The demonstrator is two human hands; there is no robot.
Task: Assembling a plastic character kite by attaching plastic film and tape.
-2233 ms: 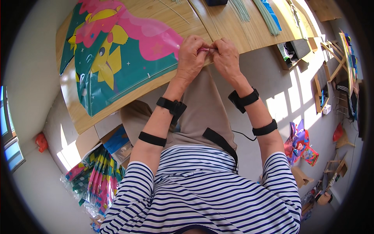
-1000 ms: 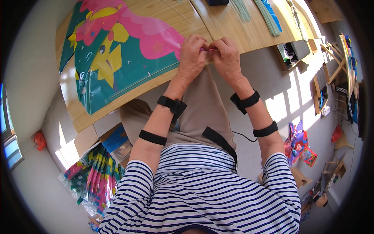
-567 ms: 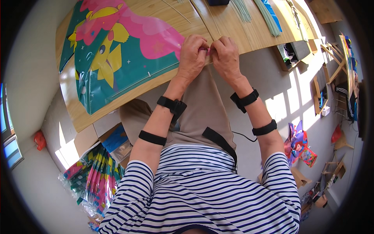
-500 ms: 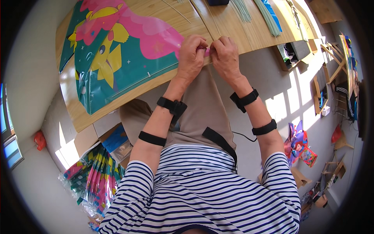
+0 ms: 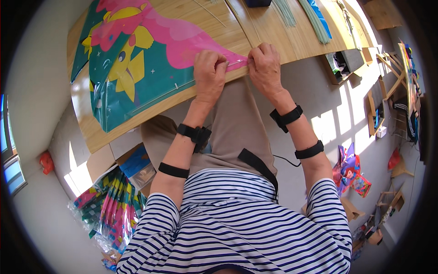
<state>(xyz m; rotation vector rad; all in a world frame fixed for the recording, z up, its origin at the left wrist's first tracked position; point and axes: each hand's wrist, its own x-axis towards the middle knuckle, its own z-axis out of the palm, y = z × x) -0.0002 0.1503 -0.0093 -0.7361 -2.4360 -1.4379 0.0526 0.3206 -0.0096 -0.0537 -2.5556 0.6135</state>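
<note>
A large printed plastic kite (image 5: 182, 39) in green, pink and yellow lies over the near edge of the table, its pink end narrowing to a point on the right. Along its near edge runs a thin pale rod (image 5: 157, 97). My right hand (image 5: 264, 68) is closed in a pinch on the pointed pink tip. My left hand (image 5: 210, 75) pinches the kite's near edge a short way to the left, with a strip of pink and the rod showing between the two hands. The fingertips of both hands are partly hidden.
Bundles of thin pale sticks (image 5: 315, 27) lie on the wooden table (image 5: 255, 27) at the far right, near a dark box (image 5: 256, 2). Folded printed kites (image 5: 112, 201) are heaped at lower left. An open carton (image 5: 340, 66) stands past the table's right edge.
My left hand has slid left along the kite's edge, away from my right hand, uncovering more of the pink tip and rod. My right hand has stayed nearly still.
</note>
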